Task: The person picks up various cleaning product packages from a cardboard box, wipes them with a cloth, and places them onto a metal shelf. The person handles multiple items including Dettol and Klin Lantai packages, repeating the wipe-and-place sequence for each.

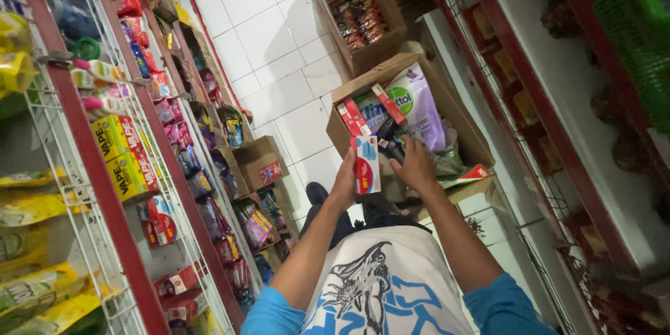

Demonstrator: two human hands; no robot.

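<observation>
My left hand (pixel 345 183) holds a small white, red and blue carton (pixel 366 164) upright in front of me. My right hand (pixel 413 165) is beside it, closed around a dark object (pixel 391 145) that I cannot make out, over an open cardboard box (pixel 462 125). The box holds a pale purple refill pouch (pixel 419 106), red cartons (pixel 352 117) and other packets.
A wire rack with red uprights (pixel 98 167) lines the left, hung with yellow boxes, sachets and bottles. Red-edged shelves (pixel 551 118) run along the right. A second open box of packets (pixel 356 14) and smaller boxes (pixel 259 162) sit on the white tiled floor (pixel 279 84).
</observation>
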